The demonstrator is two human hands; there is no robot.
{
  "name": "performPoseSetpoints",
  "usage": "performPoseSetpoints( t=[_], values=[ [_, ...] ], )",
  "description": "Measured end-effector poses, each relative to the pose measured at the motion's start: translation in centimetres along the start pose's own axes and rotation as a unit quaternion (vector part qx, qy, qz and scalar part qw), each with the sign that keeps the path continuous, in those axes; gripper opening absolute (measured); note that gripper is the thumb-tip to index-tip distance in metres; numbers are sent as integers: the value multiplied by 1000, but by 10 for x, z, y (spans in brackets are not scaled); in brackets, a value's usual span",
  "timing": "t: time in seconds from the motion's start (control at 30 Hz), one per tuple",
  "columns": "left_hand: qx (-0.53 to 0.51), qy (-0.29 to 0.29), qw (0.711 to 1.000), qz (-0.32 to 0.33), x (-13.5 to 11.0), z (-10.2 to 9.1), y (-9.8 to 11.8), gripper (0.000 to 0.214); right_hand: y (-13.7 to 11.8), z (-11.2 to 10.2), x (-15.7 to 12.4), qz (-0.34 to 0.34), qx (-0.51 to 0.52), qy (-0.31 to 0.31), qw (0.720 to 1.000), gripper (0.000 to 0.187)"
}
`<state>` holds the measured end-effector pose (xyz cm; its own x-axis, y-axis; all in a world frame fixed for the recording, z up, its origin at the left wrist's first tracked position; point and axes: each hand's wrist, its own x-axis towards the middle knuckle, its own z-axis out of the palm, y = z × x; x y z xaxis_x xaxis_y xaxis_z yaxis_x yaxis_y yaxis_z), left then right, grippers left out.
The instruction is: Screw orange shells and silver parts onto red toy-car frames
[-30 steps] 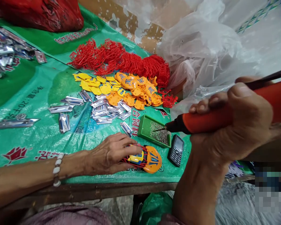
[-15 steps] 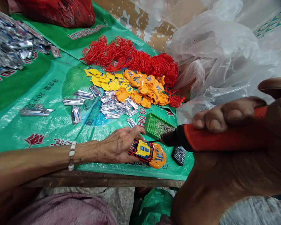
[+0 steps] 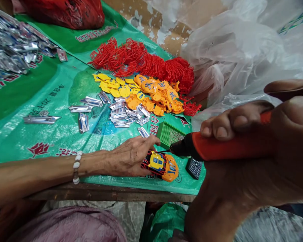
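My left hand (image 3: 130,154), with a beaded bracelet at the wrist, is closed around the rear of a toy car body (image 3: 158,162) in orange, yellow and red. The car lies on the green sheet near the table's front edge. In my right hand (image 3: 242,124) is a red and black electric screwdriver (image 3: 217,145), held level. Its thin bit points left and reaches the car's far side near the yellow panel; whether it sits on a screw I cannot make out. Behind the bit stands a green perforated tray (image 3: 164,134) of small screws.
Orange car hoods (image 3: 156,92), yellow panels (image 3: 113,85), silver strips (image 3: 123,112) and red frames (image 3: 151,62) lie heaped beyond the hands. A black keypad-like object (image 3: 194,168) sits right of the car. Clear plastic bags (image 3: 224,50) fill the back right; more silver parts (image 3: 10,43) are piled left.
The screwdriver and my right hand have shifted slightly left, and its bit is nearer the car. My left hand keeps its hold on the car body.
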<state>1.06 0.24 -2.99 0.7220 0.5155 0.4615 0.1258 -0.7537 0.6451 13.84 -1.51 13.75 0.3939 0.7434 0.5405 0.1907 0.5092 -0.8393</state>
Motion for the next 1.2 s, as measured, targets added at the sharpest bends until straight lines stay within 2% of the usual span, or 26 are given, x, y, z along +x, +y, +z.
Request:
performPoseSetpoints(
  t=[0.13,0.23,0.33,0.47,0.67,0.93,1.03,1.2],
  values=[
    [-5,-11,1000,-6,1,-2,1,79,-1,3,0,27,-3,23,999,15],
    [4,-11,1000,-5,2,-4,3,78,-1,4,1,45,-10,13,999,14],
    [8,-12,1000,-2,5,-5,4,74,1,2,1,37,6,5,999,13],
    [13,-14,1000,-8,8,-6,7,68,5,-2,0,39,3,-23,999,24],
    [7,-7,1000,-7,9,-6,7,64,5,-1,0,22,22,-26,999,24],
    [-8,-43,998,-37,12,-13,12,58,5,2,3,9,31,-12,999,8],
    [-7,-41,999,-31,12,-15,12,58,5,1,2,17,22,-13,1000,27],
    [-6,-29,999,-21,9,-10,8,61,9,-4,-2,8,3,-49,999,20]
  ],
)
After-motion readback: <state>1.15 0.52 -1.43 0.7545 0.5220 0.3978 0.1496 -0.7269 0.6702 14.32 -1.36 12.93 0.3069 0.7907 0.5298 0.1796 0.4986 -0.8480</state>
